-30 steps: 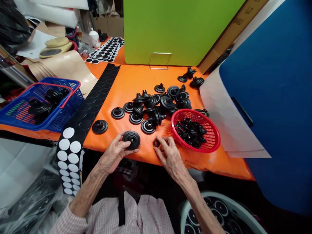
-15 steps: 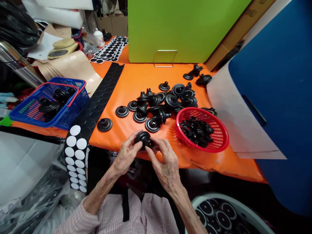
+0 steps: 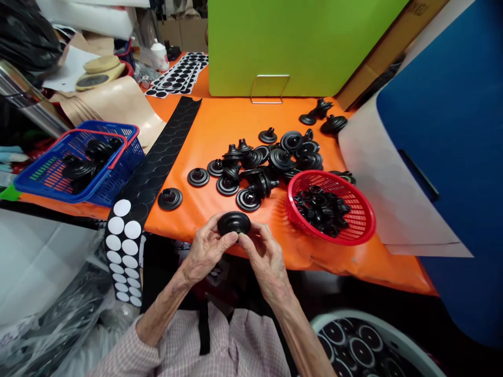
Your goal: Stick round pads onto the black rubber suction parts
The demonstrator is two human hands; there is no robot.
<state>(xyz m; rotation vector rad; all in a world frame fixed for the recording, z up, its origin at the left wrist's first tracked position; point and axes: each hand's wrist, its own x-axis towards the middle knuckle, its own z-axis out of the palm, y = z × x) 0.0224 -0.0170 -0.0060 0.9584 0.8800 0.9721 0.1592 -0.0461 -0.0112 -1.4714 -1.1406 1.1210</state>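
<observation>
A round black stepped plastic part [image 3: 234, 222] is held between both hands just above the front edge of the orange table. My left hand [image 3: 207, 246] grips its left side, thumb at the near edge. My right hand [image 3: 267, 254] closes on its right side, its thumb tip beside the left thumb. The part's broad side faces up and its stem is mostly hidden. Beyond the hands lies a pile of similar black parts [image 3: 281, 158], with a single one [image 3: 170, 199] apart at the left. To the right, a red basket [image 3: 356, 235] holds small black ring-like pieces [image 3: 320, 204].
A blue basket [image 3: 98, 195] with black parts stands left. Beside it runs a black strip of round stickers [image 3: 167, 149], its end with white circles [image 3: 122, 246] hanging over the edge. A green board [image 3: 306, 42] rises behind. A pale tub [image 3: 377, 317] of black discs sits lower right.
The held part has been tilted: its stem pointed to the right and toward me before, and now its broad face is up. My thumbs have come together at its near side.
</observation>
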